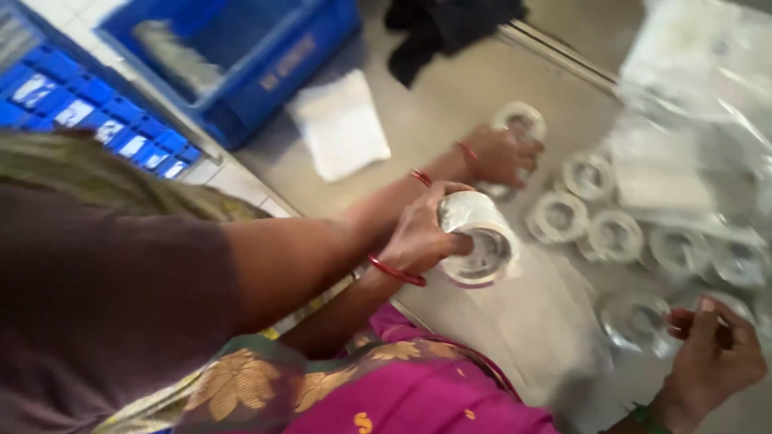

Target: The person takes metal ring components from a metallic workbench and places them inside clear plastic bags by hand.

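Fingers (706,320) curled — right hand (714,360) beside wrapped roll (639,319).

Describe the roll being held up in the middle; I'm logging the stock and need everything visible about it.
The roll is a thick, whitish ring, apparently tape, sealed in glossy clear film that bunches round its rim. Its open hollow core faces the camera, tilted down to the right. It is lifted clear of the grey metal table, apart from the similar rolls lying flat there. A co-worker's hand, with a red bangle at the wrist, grips it from the left, fingers curled over its side. The picture is blurred, so finer detail cannot be told.
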